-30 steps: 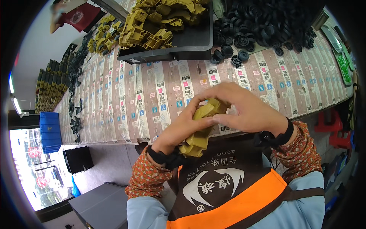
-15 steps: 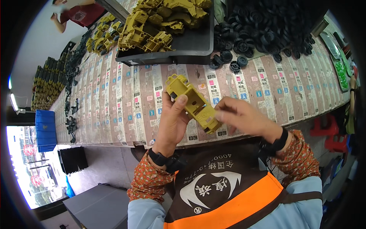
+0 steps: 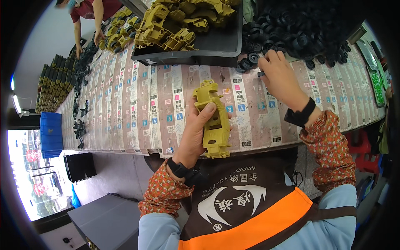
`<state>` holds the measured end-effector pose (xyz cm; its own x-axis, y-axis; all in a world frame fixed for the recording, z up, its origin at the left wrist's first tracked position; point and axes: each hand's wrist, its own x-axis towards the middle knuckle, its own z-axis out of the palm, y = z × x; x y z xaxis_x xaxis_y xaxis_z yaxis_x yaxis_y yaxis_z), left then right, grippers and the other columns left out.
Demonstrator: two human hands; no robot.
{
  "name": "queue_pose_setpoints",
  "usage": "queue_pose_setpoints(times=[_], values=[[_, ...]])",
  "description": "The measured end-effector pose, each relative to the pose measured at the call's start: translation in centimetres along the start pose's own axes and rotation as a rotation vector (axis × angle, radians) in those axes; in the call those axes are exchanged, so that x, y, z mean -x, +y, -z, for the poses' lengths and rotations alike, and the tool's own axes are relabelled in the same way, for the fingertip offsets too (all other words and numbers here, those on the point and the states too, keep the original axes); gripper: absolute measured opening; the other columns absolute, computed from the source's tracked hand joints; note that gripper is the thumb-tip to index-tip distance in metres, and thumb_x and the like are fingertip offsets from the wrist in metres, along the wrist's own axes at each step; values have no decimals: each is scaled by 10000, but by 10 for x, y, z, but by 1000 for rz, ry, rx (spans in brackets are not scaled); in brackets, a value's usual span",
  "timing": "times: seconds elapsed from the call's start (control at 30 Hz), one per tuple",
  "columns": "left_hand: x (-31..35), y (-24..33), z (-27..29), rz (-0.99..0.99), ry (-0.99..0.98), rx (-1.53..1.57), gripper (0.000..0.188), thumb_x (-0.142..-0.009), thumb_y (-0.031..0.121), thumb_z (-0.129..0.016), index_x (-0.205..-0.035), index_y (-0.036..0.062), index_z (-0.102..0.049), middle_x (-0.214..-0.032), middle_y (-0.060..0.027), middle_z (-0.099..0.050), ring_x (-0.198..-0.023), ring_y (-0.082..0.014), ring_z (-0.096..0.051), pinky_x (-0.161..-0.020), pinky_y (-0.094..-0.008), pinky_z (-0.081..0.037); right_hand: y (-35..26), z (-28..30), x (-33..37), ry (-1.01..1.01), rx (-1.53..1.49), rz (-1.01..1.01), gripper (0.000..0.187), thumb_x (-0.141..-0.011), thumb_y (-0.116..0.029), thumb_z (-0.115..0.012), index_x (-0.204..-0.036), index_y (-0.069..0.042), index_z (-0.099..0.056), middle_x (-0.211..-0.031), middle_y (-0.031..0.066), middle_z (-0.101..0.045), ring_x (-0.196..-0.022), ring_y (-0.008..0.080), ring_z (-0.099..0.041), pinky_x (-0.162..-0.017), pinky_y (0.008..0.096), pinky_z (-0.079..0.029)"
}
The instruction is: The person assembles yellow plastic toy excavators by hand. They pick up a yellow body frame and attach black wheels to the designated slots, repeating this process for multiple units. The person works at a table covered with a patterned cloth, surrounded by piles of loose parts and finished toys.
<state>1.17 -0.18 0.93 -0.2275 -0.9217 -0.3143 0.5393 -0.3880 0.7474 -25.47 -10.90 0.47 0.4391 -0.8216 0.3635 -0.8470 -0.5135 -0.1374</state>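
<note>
My left hand (image 3: 195, 132) is closed round a yellow plastic toy vehicle body (image 3: 216, 135), held roughly upright over the table's near edge with the thumb laid across it. The body's hollow side, with openings and small frames, faces up. Farther right, my right hand (image 3: 280, 78) has its fingers bent at the near edge of a heap of black toy wheels (image 3: 291, 31). A small dark wheel (image 3: 261, 73) shows at its fingertips, mostly hidden by the hand.
A black bin (image 3: 187, 59) full of yellow bodies stands at the back. Dark parts (image 3: 79, 125) and stacked assembled pieces (image 3: 54, 85) lie along the left. A green tray (image 3: 376, 85) is at the far right. Another person's hand (image 3: 99, 37) reaches to yellow bodies at back left.
My right hand has left the yellow body and moved up and right to the wheels. My left hand has turned the body more upright. The other person now leans over the table.
</note>
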Motion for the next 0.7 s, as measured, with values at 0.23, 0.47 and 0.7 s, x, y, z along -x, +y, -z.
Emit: queue_pose_setpoints(times=[0.23, 0.47, 0.7], values=[[2, -13, -1, 104, -50, -8, 581, -1004, 316, -707, -1427, 146, -347, -1163, -146, -621, -934, -274, -732, -687, -372, -657, -73, 19, 21, -281, -1089, -552, 253, -996, -41, -612, -1237, 8, -552, -949, 119, -719, -813, 210, -720, -722, 315, -558], [2, -23, -14, -29, -67, -124, 667, -1001, 216, -715, -1498, 189, -271, -1278, -122, -609, -991, -258, -723, -784, -376, -643, -94, 15, 39, -200, -1269, -513, 333, -1007, 9, -573, -1336, 60, -556, -1120, 131, -711, -1026, 144, -692, -892, 300, -585], [6, -33, -12, -189, -25, -389, 737, -1014, 141, -685, -1555, 171, -185, -1359, -109, -538, -1200, -204, -598, -988, -358, -544, -106, 16, 52, -67, -1000, -361, 418, -894, -21, -578, -1301, 77, -588, -865, 294, -688, -773, 441, -703, -713, 462, -562]])
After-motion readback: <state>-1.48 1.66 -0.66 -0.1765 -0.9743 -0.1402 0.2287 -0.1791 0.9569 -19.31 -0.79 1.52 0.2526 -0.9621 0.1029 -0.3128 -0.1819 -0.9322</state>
